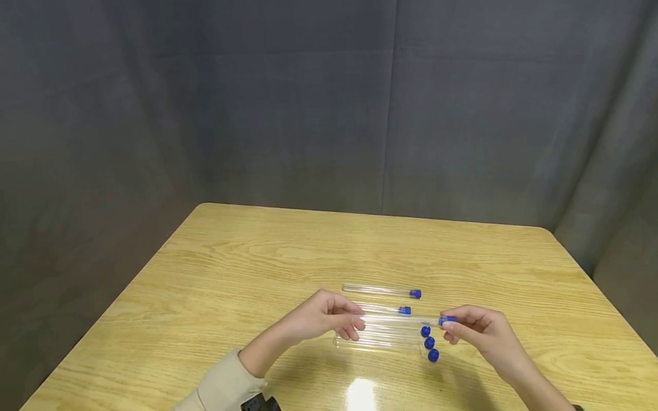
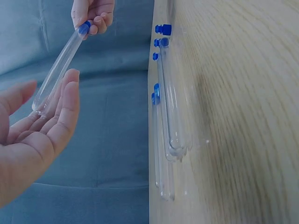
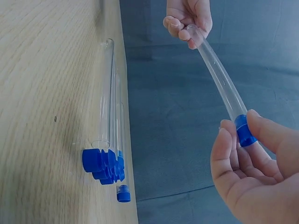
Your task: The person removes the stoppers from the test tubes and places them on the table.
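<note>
A clear test tube with a blue cap is held level above the table. My right hand pinches its capped end between thumb and fingers. At the rounded end is my left hand; the tube tip lies against its loosely bent fingers, and in the left wrist view the thumb stands apart from the glass. Below, several uncapped test tubes lie side by side, partly hidden by the left hand. Three loose blue caps line up near their right ends.
Two capped test tubes lie farther back: one test tube in full view, the other test tube partly behind the left fingers. The wooden table reaches back to a grey curtain.
</note>
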`<control>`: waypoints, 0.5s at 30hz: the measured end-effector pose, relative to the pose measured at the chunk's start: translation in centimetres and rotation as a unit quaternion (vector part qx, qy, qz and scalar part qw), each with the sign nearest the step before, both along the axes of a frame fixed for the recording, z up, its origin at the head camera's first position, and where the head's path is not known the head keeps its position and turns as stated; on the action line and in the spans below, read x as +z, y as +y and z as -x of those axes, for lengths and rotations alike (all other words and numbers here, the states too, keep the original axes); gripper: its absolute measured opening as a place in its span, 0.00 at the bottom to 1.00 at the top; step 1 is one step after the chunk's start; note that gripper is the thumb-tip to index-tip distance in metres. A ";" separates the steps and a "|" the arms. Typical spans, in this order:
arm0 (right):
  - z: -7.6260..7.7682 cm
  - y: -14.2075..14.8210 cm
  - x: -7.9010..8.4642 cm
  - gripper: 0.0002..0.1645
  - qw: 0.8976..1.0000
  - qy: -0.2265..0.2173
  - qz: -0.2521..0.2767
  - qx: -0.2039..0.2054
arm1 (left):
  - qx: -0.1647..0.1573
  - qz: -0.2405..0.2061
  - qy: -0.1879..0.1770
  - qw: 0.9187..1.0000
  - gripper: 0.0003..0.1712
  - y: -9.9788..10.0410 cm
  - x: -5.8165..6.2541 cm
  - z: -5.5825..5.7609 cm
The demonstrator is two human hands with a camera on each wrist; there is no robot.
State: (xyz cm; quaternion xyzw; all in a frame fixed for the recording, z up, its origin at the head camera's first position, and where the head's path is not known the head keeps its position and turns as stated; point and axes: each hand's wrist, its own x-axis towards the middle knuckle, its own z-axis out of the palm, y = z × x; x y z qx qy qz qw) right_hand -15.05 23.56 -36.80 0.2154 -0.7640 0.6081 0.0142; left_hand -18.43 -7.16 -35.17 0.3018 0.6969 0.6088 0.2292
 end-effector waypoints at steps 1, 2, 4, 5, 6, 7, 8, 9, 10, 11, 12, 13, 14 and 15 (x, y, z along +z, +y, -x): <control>0.0 0.0 0.0 0.07 1.000 -0.002 0.000 0.000 | 0.001 -0.001 0.000 1.000 0.14 0.0 -0.1 0.0; 0.0 0.0 0.0 0.07 1.000 -0.003 0.001 -0.001 | 0.003 -0.003 0.001 1.000 0.15 0.0 -0.1 0.0; 0.0 -0.1 -0.1 0.07 1.000 -0.007 0.001 -0.005 | 0.008 -0.007 0.004 1.000 0.15 0.1 -0.2 -0.1; 0.0 -0.1 -0.1 0.07 1.000 -0.008 -0.001 -0.009 | 0.011 -0.008 0.006 1.000 0.15 0.1 -0.2 -0.1; -0.1 -0.1 -0.1 0.06 1.000 -0.009 -0.003 -0.012 | 0.014 -0.009 0.006 1.000 0.15 0.1 -0.2 -0.1; -0.1 -0.2 -0.1 0.06 1.000 -0.008 -0.005 -0.016 | 0.016 -0.009 0.005 1.000 0.15 0.2 -0.2 -0.1; -0.2 -0.2 -0.1 0.05 1.000 -0.008 -0.007 -0.024 | 0.018 -0.008 0.004 1.000 0.15 0.2 -0.1 -0.1; -0.3 -0.2 -0.1 0.05 0.999 -0.008 -0.009 -0.031 | 0.020 -0.007 0.004 1.000 0.15 0.3 -0.1 -0.1; -0.3 -0.2 -0.1 0.05 0.999 -0.007 -0.010 -0.035 | 0.022 -0.005 0.001 1.000 0.15 0.3 0.0 -0.1; -0.3 -0.2 -0.1 0.05 0.999 -0.005 -0.009 -0.039 | 0.025 -0.005 0.002 1.000 0.15 0.4 0.0 -0.1; -0.3 -0.2 0.0 0.05 0.999 -0.003 -0.007 -0.041 | 0.026 -0.005 0.001 1.000 0.15 0.4 0.1 -0.1; -0.3 -0.1 0.0 0.05 0.999 -0.001 -0.005 -0.043 | 0.027 -0.004 0.002 1.000 0.14 0.5 0.2 -0.1; -0.3 -0.1 0.0 0.05 0.999 0.000 -0.003 -0.044 | 0.028 -0.004 0.004 1.000 0.14 0.5 0.3 -0.1; -0.3 -0.1 0.0 0.05 0.999 0.002 0.001 -0.041 | 0.027 -0.005 0.008 1.000 0.14 0.6 0.3 -0.1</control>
